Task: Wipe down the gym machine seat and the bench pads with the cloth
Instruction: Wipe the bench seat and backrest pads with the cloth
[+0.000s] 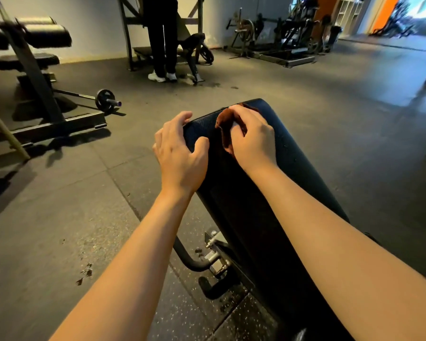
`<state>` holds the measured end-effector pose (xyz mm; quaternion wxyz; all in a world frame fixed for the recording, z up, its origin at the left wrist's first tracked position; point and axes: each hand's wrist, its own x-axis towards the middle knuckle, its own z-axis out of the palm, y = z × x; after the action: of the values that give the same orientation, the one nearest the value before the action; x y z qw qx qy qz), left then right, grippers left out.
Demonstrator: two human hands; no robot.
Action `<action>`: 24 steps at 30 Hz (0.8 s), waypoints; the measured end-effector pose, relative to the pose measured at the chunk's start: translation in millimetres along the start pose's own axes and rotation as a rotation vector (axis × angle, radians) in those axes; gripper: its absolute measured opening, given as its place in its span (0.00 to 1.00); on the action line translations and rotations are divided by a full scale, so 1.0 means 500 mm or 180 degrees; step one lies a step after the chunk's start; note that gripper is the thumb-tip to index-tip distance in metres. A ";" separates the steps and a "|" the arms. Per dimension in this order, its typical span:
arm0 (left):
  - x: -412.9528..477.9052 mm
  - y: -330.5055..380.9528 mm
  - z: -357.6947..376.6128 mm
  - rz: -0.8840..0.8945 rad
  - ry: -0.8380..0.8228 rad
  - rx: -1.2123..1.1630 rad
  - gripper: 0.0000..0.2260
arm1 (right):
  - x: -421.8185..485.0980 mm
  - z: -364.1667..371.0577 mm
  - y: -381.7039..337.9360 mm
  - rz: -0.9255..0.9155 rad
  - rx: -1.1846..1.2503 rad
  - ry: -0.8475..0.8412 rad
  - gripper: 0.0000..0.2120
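Note:
A long black bench pad [288, 168] runs from the lower right up to the middle of the head view. My right hand [252, 141] presses a rust-brown cloth [225, 124] onto the pad near its far end, fingers curled over the cloth. Most of the cloth is hidden under that hand. My left hand [180, 153] rests on the pad's left edge, fingers spread over the side and thumb on top, holding nothing.
The bench's metal frame and bolts [214, 257] show under the pad. A machine with black pads [32, 38] and a barbell with plate [105, 99] stand at the left. A person [161, 38] stands at a rack behind. More machines [276, 38] line the back wall.

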<state>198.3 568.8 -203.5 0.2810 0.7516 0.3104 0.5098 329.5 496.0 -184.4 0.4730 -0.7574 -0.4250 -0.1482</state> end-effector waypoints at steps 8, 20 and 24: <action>-0.021 0.013 -0.023 -0.0268 -0.0105 -0.0434 0.25 | -0.039 0.008 -0.078 -0.0294 0.0154 -0.0210 0.16; -0.019 0.031 -0.039 -0.0471 -0.0281 -0.0561 0.26 | -0.012 0.013 -0.078 0.0181 0.0058 -0.0296 0.17; -0.025 0.043 -0.036 -0.0600 -0.0235 -0.0584 0.27 | -0.045 0.025 -0.105 -0.0269 -0.0138 -0.0287 0.15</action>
<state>181.4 547.6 -189.2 0.4064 0.7085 0.3211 0.4793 272.8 505.4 -174.0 0.4301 -0.7548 -0.4741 -0.1429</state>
